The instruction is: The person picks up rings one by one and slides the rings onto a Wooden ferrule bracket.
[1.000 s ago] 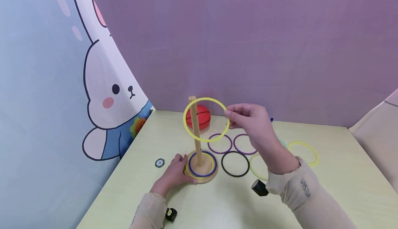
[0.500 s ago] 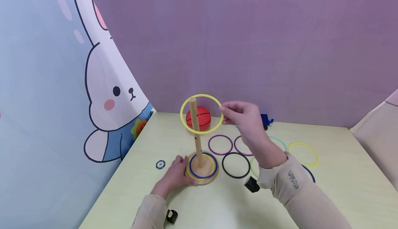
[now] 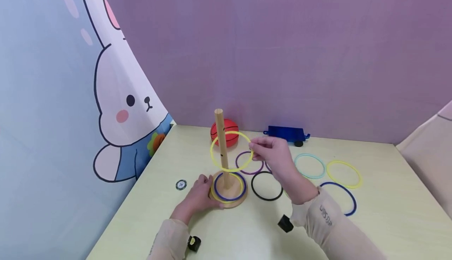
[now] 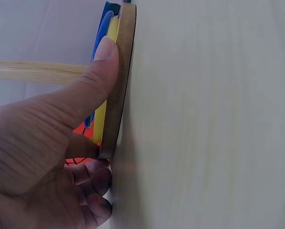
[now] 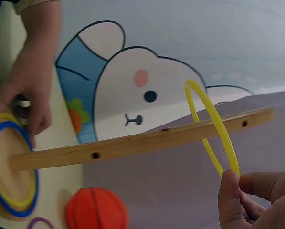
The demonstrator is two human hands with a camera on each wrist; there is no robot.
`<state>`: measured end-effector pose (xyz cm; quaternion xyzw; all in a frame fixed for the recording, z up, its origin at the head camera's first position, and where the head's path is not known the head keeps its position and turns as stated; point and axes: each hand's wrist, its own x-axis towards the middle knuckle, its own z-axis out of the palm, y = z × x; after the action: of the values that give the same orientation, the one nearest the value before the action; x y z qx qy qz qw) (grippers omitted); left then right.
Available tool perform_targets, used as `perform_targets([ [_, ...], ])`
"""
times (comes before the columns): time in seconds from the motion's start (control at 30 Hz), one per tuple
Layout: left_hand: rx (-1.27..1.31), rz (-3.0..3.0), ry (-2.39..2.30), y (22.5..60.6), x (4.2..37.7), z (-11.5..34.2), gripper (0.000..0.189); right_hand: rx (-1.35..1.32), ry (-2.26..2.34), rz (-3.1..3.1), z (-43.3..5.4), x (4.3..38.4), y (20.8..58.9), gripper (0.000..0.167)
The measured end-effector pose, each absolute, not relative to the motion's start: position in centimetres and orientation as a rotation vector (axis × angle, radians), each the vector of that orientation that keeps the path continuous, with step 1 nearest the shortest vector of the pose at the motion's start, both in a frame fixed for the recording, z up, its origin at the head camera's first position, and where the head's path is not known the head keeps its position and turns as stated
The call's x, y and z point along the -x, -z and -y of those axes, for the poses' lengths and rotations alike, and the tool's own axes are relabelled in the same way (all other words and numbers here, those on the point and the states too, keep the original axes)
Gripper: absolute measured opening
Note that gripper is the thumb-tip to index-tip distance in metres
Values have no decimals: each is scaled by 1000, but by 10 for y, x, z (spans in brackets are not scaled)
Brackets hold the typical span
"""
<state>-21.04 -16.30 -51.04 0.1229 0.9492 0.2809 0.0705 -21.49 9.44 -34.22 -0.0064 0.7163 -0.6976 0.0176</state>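
Observation:
My right hand (image 3: 273,156) pinches a yellow ring (image 5: 223,133) at its right side, between thumb and forefinger. In the right wrist view that ring encircles the upright wooden peg (image 3: 219,126), below its top. The peg rises from a round wooden base (image 3: 231,191). Around its foot lie a blue ring (image 3: 229,200) and yellow ring material (image 4: 99,124). My left hand (image 3: 199,195) grips the base at its left edge, the thumb lying over the rim and against the rings in the left wrist view. Its other fingers are partly hidden there.
Behind the peg sits a red toy basketball (image 3: 231,128), with a blue toy cart (image 3: 286,133) farther right. Purple, black (image 3: 267,199), teal, yellow (image 3: 360,177) and blue (image 3: 354,205) rings lie flat right of the base. A round chip (image 3: 181,184) lies left.
My right hand has carried the yellow ring left over the peg's top, then lowered it partway down the peg. The blue cart has come into sight. My left hand stays on the base.

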Motion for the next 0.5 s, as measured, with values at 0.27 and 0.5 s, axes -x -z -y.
perform_targets([
  [0.27, -377, -2852, -863, 513, 211, 166, 117, -114, 2046, -2248, -90, 216, 409, 17],
  [0.5, -387, -2853, -862, 514, 211, 167, 116, -173, 2042, -2267, -81, 217, 455, 14],
])
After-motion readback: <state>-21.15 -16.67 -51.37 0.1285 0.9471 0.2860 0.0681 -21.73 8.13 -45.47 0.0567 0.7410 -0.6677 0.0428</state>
